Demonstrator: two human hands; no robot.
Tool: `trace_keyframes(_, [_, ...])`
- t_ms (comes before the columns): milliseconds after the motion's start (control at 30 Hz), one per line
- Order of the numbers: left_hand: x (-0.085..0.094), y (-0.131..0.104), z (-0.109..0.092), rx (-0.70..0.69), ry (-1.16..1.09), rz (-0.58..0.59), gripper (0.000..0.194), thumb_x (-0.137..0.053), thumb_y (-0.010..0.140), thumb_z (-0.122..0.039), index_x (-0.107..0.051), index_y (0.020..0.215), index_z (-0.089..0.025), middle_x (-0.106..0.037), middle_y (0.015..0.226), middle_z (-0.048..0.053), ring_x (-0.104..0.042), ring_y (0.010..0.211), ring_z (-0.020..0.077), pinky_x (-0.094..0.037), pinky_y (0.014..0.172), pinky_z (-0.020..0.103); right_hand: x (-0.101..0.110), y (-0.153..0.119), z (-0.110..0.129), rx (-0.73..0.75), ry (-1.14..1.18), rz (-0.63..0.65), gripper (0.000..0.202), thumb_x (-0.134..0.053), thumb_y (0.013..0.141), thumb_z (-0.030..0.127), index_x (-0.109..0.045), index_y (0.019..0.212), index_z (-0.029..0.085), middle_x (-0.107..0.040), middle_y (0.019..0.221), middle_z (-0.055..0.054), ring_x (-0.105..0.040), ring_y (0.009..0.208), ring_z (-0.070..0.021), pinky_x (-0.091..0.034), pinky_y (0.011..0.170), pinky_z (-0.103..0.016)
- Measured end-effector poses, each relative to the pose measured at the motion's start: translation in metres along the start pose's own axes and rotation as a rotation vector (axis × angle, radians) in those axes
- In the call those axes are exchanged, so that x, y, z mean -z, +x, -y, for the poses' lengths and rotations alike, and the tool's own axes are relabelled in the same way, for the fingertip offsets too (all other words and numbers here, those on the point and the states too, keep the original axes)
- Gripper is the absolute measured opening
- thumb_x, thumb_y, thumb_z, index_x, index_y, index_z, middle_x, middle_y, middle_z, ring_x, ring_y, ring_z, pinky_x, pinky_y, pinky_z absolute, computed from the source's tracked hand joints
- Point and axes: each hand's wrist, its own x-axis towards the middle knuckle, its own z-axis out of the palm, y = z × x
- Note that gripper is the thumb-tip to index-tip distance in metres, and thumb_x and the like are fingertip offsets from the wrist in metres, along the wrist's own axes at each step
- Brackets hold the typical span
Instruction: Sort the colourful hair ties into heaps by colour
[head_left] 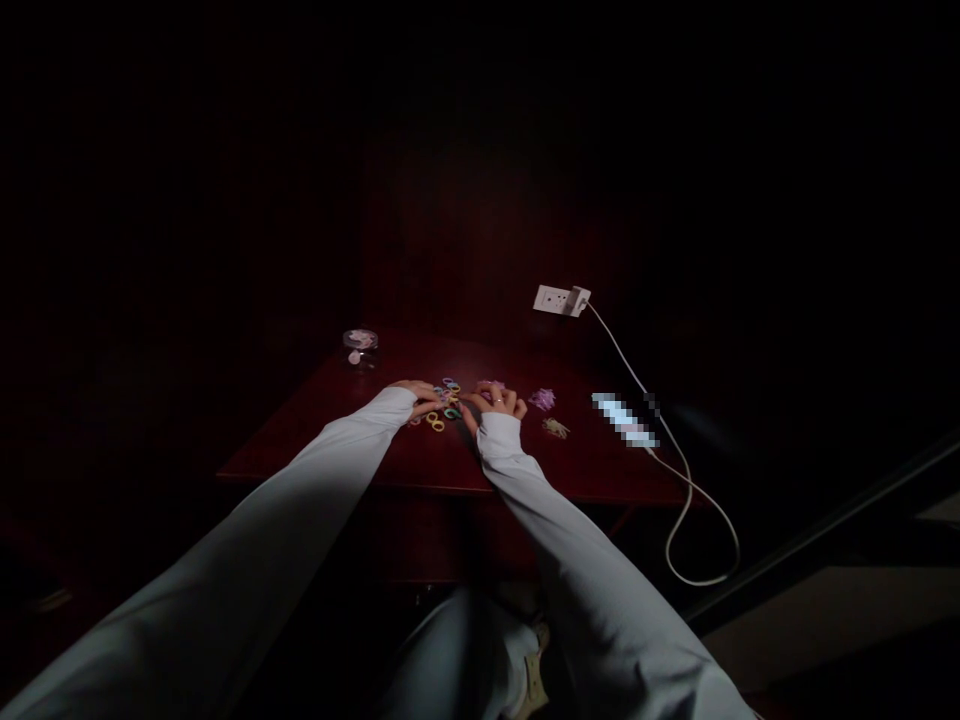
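Small coloured hair ties lie in a loose heap between my hands; a yellow hair tie (438,426) and a green hair tie (451,413) show at its near side. My left hand (417,391) reaches into the heap from the left, its fingers stretched out over the ties. On the other side my right hand (498,402) has thumb and fingers apart, forefinger pointing at the heap. Whether a fingertip touches a tie is too small to tell. Right of it are a purple pile (542,399) and a pale yellow pile (556,428). More purple shows behind my right hand.
A clear round jar (361,350) with pale pink pieces stands at the back left of the dark red table (300,455). A blurred-out phone (625,420) lies at the right. Its white cable (686,480) loops past the table edge up to a wall socket (553,300).
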Motion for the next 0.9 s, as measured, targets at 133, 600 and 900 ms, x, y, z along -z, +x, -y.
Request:
trace_keyframes(133, [-0.001,0.001,0.001,-0.013,0.023,0.017,0.042,-0.051,0.095,-0.052,-0.081,0.090,-0.023,-0.074,0.085,0.005,-0.066,0.082,0.0162,-0.045,0.076,0.023,-0.008,0.008,0.003,-0.056,0.037,0.007,0.019,-0.061,0.094,0.047,-0.074,0.107,0.042,-0.063,0.122,0.000,-0.043,0.112,-0.0253,-0.023,0.093,-0.039])
trace_keyframes(600, [0.018,-0.008,-0.018,-0.064,-0.028,0.039,0.042,-0.047,0.098,-0.049,-0.080,0.100,-0.024,-0.075,0.092,0.005,-0.066,0.087,0.0160,-0.047,0.077,0.023,-0.008,0.011,0.006,-0.033,0.081,0.021,0.026,-0.058,0.094,0.052,-0.078,0.093,0.035,-0.062,0.120,-0.003,-0.041,0.112,-0.0260,-0.021,0.091,-0.038])
trace_keyframes(900, [0.020,-0.011,-0.024,-0.046,-0.028,0.028,0.041,-0.050,0.096,-0.051,-0.079,0.099,-0.022,-0.073,0.090,0.003,-0.065,0.081,0.0131,-0.043,0.068,0.020,-0.012,0.013,0.004,-0.074,0.089,0.003,0.018,-0.064,0.092,0.044,-0.078,0.089,0.034,-0.063,0.119,-0.002,-0.042,0.110,-0.0246,-0.022,0.090,-0.038])
